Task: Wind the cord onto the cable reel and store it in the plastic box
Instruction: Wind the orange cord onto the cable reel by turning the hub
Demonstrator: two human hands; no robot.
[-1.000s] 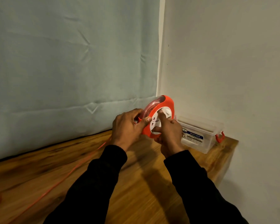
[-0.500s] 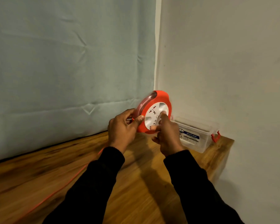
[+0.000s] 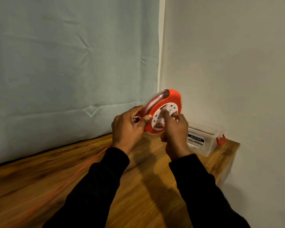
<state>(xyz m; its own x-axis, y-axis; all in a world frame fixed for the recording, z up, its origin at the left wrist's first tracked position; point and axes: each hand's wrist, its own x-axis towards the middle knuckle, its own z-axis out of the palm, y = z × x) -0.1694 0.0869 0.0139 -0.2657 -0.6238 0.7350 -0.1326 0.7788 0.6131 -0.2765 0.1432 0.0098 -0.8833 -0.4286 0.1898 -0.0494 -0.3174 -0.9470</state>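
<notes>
Orange cable reel (image 3: 167, 102) held upright above the wooden counter (image 3: 146, 186), left hand (image 3: 127, 129) gripping its rim, right hand (image 3: 175, 129) curled fingers on the white centre, orange cord (image 3: 82, 167) trailing left, clear plastic box (image 3: 202, 139) just beside, by the wall.

Left hand (image 3: 127, 127) grips cable reel (image 3: 163, 111); right hand (image 3: 175, 129) pinches its hub.

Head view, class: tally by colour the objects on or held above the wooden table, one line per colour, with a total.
Orange: 2, the cable reel held up by the left hand with the right hand at its white centre, and the cord trailing across the table.
Clear: 1, the plastic box with red latches.
Total: 3
</notes>
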